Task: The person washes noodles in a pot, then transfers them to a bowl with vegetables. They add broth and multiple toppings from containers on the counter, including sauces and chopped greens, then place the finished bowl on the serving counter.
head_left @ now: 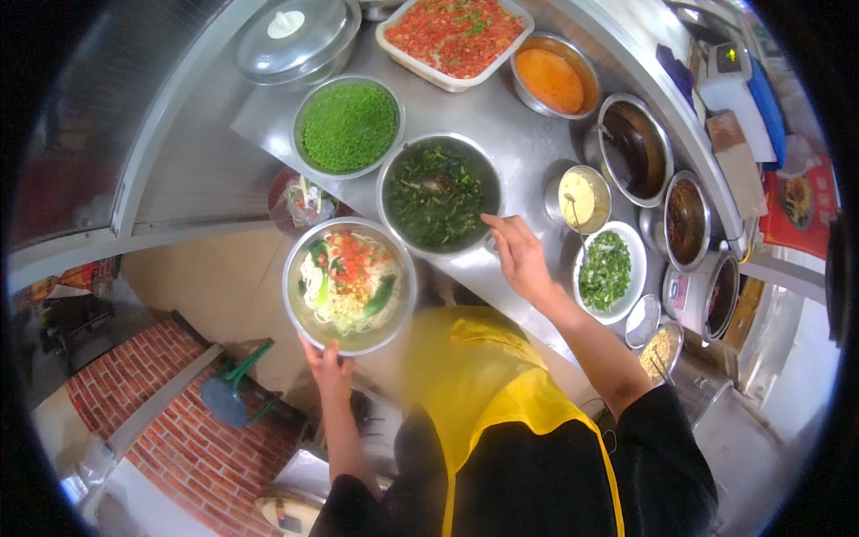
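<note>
My left hand [327, 365] grips the lower rim of a metal bowl [407, 315] of noodles, thumb over the edge. Pale noodles [356, 302] lie in it with chopped red topping, yellowish bits and green leaves. My right hand [516, 254] is at the near right rim of a steel bowl [386, 213] of dark cooked greens [438, 192]. Its fingers are drawn together there; what they pinch, if anything, is hidden. Both bowls are very close together, the noodle bowl held off the counter's near edge. A bowl of chopped green pieces [347, 127] stands beyond them.
On the steel counter [528, 152] stand a tray of red topping [456, 40], orange sauce [548, 79], dark sauces [633, 148], a yellow paste with a spoon [577, 199] and chopped scallions [605, 273]. At left, a lidded pot [297, 43] and a brick-patterned surface [179, 394].
</note>
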Demonstrator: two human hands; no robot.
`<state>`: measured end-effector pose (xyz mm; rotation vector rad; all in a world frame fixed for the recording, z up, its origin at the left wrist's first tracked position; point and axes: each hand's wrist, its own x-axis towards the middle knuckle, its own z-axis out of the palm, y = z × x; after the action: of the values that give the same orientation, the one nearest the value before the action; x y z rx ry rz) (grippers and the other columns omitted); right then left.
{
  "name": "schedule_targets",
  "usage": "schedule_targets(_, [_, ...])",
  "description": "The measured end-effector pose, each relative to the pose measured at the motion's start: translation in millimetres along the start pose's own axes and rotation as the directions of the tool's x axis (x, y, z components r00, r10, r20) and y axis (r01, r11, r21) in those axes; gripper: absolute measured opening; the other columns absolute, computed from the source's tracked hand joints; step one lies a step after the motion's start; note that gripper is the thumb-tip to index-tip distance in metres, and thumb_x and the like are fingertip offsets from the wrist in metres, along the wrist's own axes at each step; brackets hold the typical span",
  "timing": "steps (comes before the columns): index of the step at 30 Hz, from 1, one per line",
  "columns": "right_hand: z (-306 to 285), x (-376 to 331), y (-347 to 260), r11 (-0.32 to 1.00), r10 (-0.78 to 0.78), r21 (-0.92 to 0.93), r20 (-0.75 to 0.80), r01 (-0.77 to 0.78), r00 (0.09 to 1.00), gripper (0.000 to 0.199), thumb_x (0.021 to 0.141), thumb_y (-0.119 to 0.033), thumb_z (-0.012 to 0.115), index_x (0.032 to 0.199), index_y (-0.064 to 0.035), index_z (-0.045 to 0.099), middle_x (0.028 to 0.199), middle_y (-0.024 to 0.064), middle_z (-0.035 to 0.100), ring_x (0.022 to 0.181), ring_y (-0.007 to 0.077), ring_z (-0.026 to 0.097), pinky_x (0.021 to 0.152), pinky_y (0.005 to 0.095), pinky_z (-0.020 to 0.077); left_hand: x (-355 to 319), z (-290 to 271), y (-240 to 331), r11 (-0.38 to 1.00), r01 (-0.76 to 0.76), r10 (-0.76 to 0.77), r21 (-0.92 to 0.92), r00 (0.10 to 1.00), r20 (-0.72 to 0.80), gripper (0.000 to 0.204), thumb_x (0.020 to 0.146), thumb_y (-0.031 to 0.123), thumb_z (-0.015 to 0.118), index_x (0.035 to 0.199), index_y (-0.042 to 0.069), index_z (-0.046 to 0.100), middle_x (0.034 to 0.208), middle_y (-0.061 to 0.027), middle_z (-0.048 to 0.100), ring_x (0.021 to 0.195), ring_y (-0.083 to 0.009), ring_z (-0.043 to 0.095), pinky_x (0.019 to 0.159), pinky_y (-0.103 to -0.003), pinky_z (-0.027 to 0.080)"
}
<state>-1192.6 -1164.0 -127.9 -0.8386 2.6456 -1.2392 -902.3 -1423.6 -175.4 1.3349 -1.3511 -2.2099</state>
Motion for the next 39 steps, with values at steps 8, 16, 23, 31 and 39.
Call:
schedule_targets(8, [30.3, -12.9, -26.7, 0.829, 0.435, 0.427, -0.088, -0.361, 0.896, 0.033, 0.111, -0.018, 0.049, 0.126, 0.0048, 0.067, 0.092, 0.0069, 0.061, 0.068, 0.0123, 0.065, 0.061, 0.0301, 0.0537, 12.5, 1.6, 3.6, 0.992, 0.085, -0.078, -0.093, 0.994, 0.08, 0.071, 0.096, 0.002, 0.052, 0.16, 0.014, 0.027, 0.124, -0.0057, 0.059, 0.091, -0.0117, 0.057, 0.059, -0.023, 0.044])
schedule_targets(16, [45.1, -14.0, -36.4, 0.973, 0.215, 0.111, -0.142, -0.2, 0.966, 0.03, 0.11, -0.017, 0.05, 0.126, 0.0001, 0.068, 0.085, 0.0101, 0.06, 0.067, 0.0163, 0.066, 0.063, 0.0317, 0.0552, 18.2, 0.7, 11.0, 0.985, 0.061, -0.041, -0.163, 0.992, 0.123, 0.069, 0.096, -0.003, 0.05, 0.159, 0.016, 0.028, 0.115, -0.0033, 0.059, 0.065, -0.0038, 0.046, 0.046, -0.02, 0.031])
schedule_targets(23, [32.9, -30.4, -22.2, 0.717, 0.557, 0.558, -0.097, -0.419, 0.825, 0.036, 0.112, -0.022, 0.048, 0.124, 0.0059, 0.067, 0.08, 0.0023, 0.056, 0.064, 0.0103, 0.058, 0.062, 0.0305, 0.0572, 23.7, -0.5, 8.4, 0.969, 0.006, 0.046, -0.248, 0.978, 0.204, 0.071, 0.096, -0.007, 0.047, 0.16, 0.017, 0.026, 0.118, -0.0061, 0.06, 0.058, -0.0037, 0.043, 0.042, -0.02, 0.029])
schedule_targets(31, [4.5, -28.7, -14.7, 0.597, 0.621, 0.731, -0.161, -0.33, 0.767, 0.042, 0.111, -0.026, 0.051, 0.126, 0.01, 0.065, 0.079, 0.0006, 0.054, 0.064, 0.0086, 0.055, 0.066, 0.0285, 0.0599, 17.4, 1.9, 17.5, 0.97, -0.046, 0.091, -0.238, 0.979, 0.183, 0.073, 0.096, -0.006, 0.049, 0.161, 0.015, 0.023, 0.127, -0.0091, 0.061, 0.06, -0.004, 0.048, 0.043, -0.019, 0.032])
schedule_targets(39, [-40.2, -43.0, -108.8, 0.763, 0.351, 0.622, -0.171, -0.176, 0.921, 0.04, 0.112, -0.027, 0.049, 0.127, 0.0056, 0.067, 0.078, 0.0018, 0.059, 0.07, 0.01, 0.063, 0.065, 0.026, 0.0517, 15.9, 39.1, 57.6, 0.978, -0.102, 0.149, -0.18, 0.951, 0.271, 0.072, 0.097, -0.002, 0.056, 0.161, 0.015, 0.028, 0.123, -0.0077, 0.065, 0.062, -0.0031, 0.052, 0.043, -0.019, 0.034])
